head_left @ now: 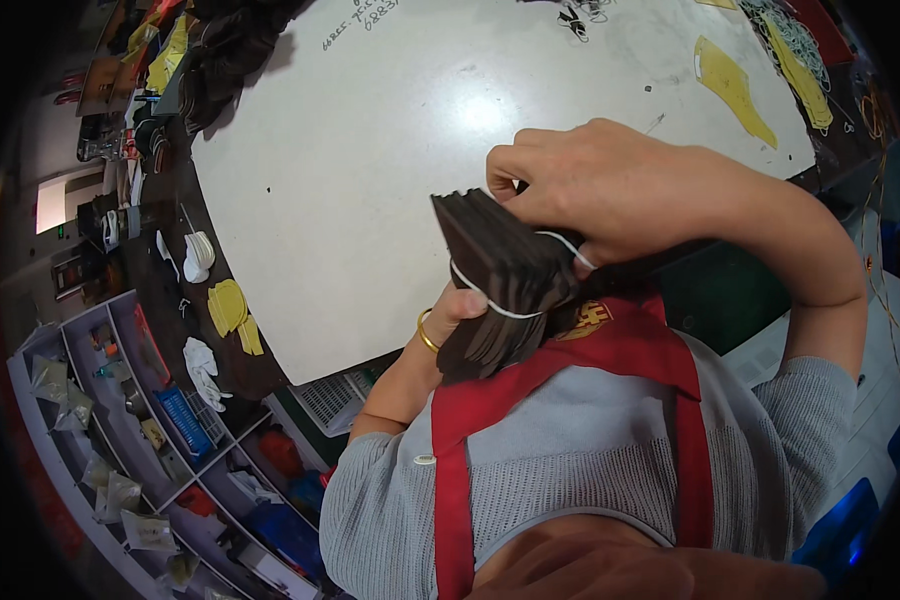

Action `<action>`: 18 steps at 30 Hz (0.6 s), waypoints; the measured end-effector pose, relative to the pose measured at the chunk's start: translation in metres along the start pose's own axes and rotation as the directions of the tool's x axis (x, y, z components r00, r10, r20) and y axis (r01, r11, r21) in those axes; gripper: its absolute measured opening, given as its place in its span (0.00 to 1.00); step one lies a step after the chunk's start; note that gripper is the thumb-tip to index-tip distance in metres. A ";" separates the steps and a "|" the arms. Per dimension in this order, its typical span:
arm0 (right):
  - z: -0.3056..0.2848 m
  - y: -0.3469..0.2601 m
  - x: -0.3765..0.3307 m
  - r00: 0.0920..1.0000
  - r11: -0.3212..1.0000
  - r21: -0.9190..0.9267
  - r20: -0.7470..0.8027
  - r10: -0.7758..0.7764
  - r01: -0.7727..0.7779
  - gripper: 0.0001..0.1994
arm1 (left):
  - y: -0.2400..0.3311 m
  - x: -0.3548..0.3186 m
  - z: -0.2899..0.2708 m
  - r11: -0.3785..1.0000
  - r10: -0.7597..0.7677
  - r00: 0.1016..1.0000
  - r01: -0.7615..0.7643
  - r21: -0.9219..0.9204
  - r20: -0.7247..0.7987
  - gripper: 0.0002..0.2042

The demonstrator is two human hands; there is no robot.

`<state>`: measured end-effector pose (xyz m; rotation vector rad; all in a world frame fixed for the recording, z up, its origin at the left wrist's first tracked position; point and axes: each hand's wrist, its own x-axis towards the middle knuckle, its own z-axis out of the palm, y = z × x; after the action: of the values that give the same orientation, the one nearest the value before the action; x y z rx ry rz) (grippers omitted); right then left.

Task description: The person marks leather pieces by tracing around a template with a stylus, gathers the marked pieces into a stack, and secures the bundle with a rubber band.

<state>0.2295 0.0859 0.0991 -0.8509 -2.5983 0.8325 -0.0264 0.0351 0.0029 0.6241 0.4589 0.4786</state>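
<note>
A thick bundle of dark brown, flat cut pieces [495,245] is held upright against my front, at the near edge of the table. My left hand [464,304] grips it from the left, thumb across its face; the other fingers are hidden behind the stack. Around the bundle runs a white elastic band [510,313], its far part stretched out to the right. My right hand [600,180] is bent over the right side of the stack, fingers curled and thumb against the stretched band. A gold bangle [427,330] circles my left wrist.
The white tabletop [350,210] spreads ahead. Dark pieces [235,60] are heaped at its far left; a yellow pattern piece [732,88] and tangled bands [785,45] lie at far right. White gloves [202,370] and a compartment shelf [160,430] stand at left.
</note>
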 end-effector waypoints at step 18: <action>0.001 0.012 -0.020 0.890 0.735 0.644 -0.183 0.419 -0.213 0.12 | 0.061 0.023 0.025 0.961 0.143 0.973 -0.093 0.261 -0.182 0.60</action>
<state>0.2501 0.0805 0.0892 -1.1210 -1.7357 1.3957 -0.0119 0.0800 0.0538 0.8554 0.6819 0.6058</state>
